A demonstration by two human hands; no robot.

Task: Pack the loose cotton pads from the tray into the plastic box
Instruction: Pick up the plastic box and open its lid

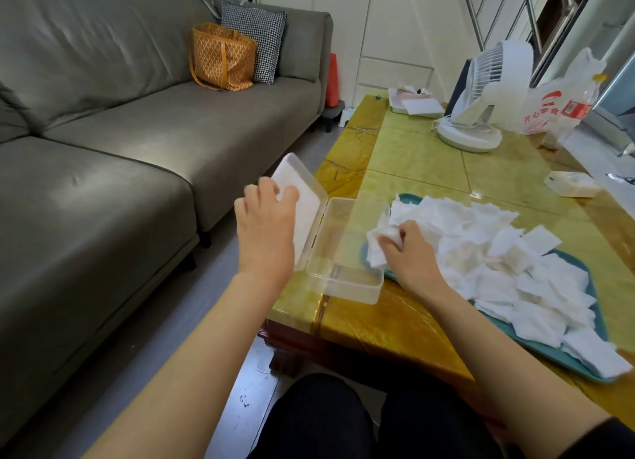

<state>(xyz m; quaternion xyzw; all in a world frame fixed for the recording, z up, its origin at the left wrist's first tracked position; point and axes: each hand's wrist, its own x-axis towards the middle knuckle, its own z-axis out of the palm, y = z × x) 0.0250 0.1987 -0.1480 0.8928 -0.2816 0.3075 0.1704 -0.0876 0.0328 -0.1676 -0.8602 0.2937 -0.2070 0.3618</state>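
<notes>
A clear plastic box [347,279] stands at the table's near left corner, with nothing inside. Its white hinged lid [309,192] is swung open to the left, past the table edge. My left hand [266,224] rests on that lid, fingers spread. A teal tray [536,347] lies to the right of the box, heaped with white square cotton pads [498,259]. My right hand [409,252] is at the tray's left end, closed on a small bunch of cotton pads [379,243] right beside the box's right wall.
A white desk fan [481,94], a white plastic bag [553,104] with a bottle and a small white box [572,183] stand further back on the yellow table [412,156]. A grey sofa [137,142] runs along the left, across a narrow strip of floor.
</notes>
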